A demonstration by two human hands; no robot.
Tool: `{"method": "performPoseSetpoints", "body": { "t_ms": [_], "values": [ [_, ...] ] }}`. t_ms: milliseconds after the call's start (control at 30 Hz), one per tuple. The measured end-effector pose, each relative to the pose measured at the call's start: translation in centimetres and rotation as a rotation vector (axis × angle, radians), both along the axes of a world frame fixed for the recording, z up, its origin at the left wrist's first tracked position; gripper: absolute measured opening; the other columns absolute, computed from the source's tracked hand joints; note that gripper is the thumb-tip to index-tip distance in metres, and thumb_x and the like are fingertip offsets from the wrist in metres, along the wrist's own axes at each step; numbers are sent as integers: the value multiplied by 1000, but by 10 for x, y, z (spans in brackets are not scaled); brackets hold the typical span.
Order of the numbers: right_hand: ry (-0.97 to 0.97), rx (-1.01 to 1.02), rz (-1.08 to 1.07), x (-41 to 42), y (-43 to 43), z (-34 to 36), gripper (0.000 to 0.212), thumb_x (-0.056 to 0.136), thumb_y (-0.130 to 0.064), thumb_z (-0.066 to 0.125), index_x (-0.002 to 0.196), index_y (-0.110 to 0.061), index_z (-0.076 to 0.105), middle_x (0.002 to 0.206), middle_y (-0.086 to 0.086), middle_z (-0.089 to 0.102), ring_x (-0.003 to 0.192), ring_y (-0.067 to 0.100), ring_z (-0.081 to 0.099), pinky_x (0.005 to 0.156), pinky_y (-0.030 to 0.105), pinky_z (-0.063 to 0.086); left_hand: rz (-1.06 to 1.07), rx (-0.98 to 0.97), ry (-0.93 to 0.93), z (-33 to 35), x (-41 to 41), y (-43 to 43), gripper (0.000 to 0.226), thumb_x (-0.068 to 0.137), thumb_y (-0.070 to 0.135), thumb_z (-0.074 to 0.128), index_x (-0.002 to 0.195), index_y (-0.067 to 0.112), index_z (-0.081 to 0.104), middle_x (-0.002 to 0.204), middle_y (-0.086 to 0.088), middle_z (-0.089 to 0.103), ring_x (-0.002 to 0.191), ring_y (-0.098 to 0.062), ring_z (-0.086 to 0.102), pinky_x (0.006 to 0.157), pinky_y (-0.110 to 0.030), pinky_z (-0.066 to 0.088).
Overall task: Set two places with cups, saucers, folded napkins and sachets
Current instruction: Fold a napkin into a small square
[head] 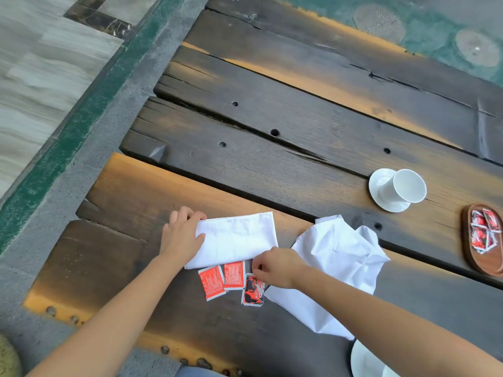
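A folded white napkin (236, 238) lies flat on the dark plank table (272, 164). My left hand (181, 235) grips its left edge, thumb on top. My right hand (275, 268) pinches the napkin's lower right corner, just above three red sachets (231, 278) lying side by side. A second white napkin (340, 265) lies crumpled to the right. A white cup (402, 190) stands on a white saucer (378, 194) farther right. Another white saucer (364, 360) shows at the bottom edge, partly hidden by my right forearm.
A brown wooden tray (468, 240) holding several red sachets sits at the right edge. The table's left end drops off to grey and green paving. Wide cracks and holes run between the planks.
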State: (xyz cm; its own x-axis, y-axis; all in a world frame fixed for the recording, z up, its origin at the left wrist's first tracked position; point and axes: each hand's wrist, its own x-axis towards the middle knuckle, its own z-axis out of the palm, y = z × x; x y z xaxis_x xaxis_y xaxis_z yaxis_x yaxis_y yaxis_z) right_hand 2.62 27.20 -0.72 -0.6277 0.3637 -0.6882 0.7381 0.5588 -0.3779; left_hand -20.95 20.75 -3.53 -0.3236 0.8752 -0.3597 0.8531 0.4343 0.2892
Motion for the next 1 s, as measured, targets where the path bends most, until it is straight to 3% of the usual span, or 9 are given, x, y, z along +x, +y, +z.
{"method": "performPoseSetpoints", "body": {
  "t_ms": [200, 333, 500, 633, 767, 867, 1000],
  "values": [
    [76, 126, -176, -2, 23, -4, 19, 88, -37, 45, 93, -26, 60, 93, -2, 68, 87, 24, 62, 68, 33, 49, 44, 24, -10, -3, -9, 0, 30, 87, 28, 61, 115, 21, 52, 121, -5, 51, 111, -22, 46, 87, -37, 44],
    [92, 180, -214, -16, 49, -2, 14, 86, -35, 46, 96, -26, 45, 96, 2, 65, 91, 27, 60, 69, 35, 46, 96, -18, -93, 2, -8, 8, 30, 91, 24, 55, 120, 19, 50, 122, -5, 51, 110, -25, 51, 86, -42, 48],
    [145, 57, -411, -48, 69, -4, 49, 92, -22, 46, 137, -9, 32, 110, 14, 64, 99, 35, 59, 75, 37, 43, 191, -5, -254, 4, 11, 18, 33, 90, 20, 58, 121, 15, 48, 122, -6, 53, 97, -23, 59, 79, -37, 52],
    [209, 34, -498, -59, 71, -10, 43, 87, -12, 49, 128, -3, 38, 99, 14, 62, 86, 30, 55, 70, 35, 39, 262, 36, -282, 0, 20, 22, 31, 87, 18, 63, 115, 15, 50, 116, -6, 57, 93, -18, 58, 77, -30, 50],
    [271, 23, -537, -50, 64, -11, 47, 85, -14, 53, 129, -10, 38, 105, 9, 60, 85, 24, 53, 69, 32, 38, 248, 25, -272, -3, 18, 20, 34, 87, 19, 64, 117, 18, 49, 117, -4, 59, 92, -16, 59, 76, -29, 51],
    [319, 148, -463, -37, 54, -10, 46, 85, -20, 54, 129, -17, 39, 109, 6, 55, 93, 22, 54, 74, 34, 42, 128, 10, -186, -2, 14, 16, 50, 86, 22, 65, 129, 23, 39, 126, -2, 53, 100, -19, 61, 78, -33, 54],
    [324, 300, -65, -25, 34, -13, 41, 83, -32, 60, 121, -24, 47, 122, 0, 50, 111, 22, 50, 85, 36, 43, -205, 190, 56, 1, 7, 3, 53, 84, 21, 66, 132, 25, 45, 136, -2, 49, 121, -21, 49, 100, -38, 43]
  ]
}}
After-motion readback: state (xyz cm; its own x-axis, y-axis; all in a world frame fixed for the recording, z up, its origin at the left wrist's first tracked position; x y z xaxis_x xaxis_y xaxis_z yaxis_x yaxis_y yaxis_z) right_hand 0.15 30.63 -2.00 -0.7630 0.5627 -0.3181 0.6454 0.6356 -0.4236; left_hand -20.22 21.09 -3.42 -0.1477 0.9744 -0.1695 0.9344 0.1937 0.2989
